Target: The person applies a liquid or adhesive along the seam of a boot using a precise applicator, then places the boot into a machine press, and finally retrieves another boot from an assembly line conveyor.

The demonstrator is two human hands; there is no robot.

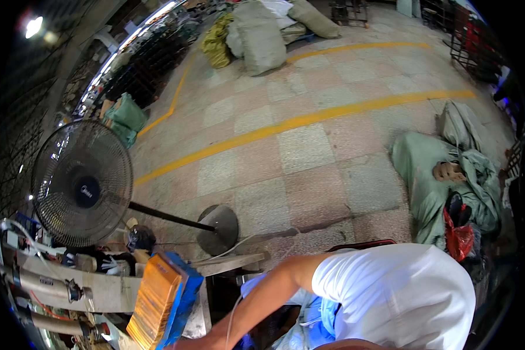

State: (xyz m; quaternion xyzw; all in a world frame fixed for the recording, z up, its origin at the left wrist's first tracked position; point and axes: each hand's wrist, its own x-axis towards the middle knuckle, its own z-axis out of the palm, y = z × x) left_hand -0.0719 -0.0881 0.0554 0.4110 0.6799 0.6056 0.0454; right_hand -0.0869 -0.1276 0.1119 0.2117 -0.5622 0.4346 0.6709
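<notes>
A bare arm (262,297) in a white sleeve (385,286), which I take to be my right arm, reaches down to the lower left. Its hand is mostly cut off by the lower edge, so the fingers are hidden. Just beside that wrist stands a tilted, box-shaped orange thing (154,297) with dark streaks and a bright blue side (184,297). I cannot make out whether the hand touches it. Blue and pale cloth (321,315) lies below the arm. My left hand does not show.
A standing fan (84,186) on a round base (218,228) rises beyond the bench (114,291). Metal cylinders (46,286) with hoses line the bench's left. Green sacks (423,175) slump at right; pale sacks (262,44) are piled far off. Yellow lines (297,122) cross the tiled floor.
</notes>
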